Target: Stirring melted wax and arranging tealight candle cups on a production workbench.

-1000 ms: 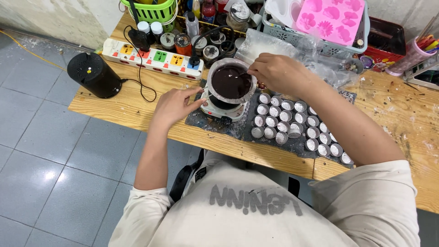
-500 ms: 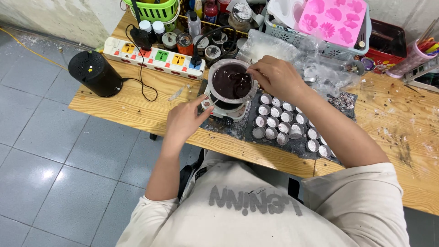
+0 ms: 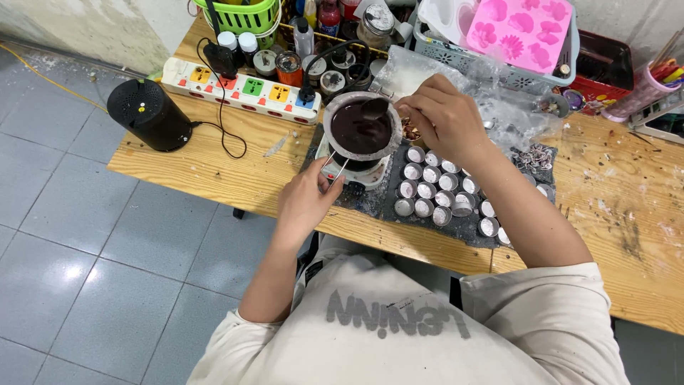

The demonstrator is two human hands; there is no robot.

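A metal pot of dark brown liquid [image 3: 360,128] sits on a small white heater [image 3: 363,173] at the near edge of a wooden table [image 3: 214,167]. My left hand [image 3: 308,202] grips the pot's thin wire handle [image 3: 337,171] at its lower left. My right hand [image 3: 443,117] holds a spoon [image 3: 375,108] whose bowl dips into the dark liquid at the pot's far rim. Several small round metal cups [image 3: 432,187] stand in rows on a dark mat [image 3: 456,227] just right of the pot, under my right forearm.
A white power strip with coloured switches [image 3: 242,89] lies left of the pot, its cords trailing. A black cylinder [image 3: 148,114] stands at the table's left end. A green basket [image 3: 239,14], bottles, jars and a pink flower mould [image 3: 520,28] crowd the back.
My left hand slid right along the table edge and closed on the pot's wire handle. My right hand stayed above the pot's right side, and the spoon now dips into the liquid.
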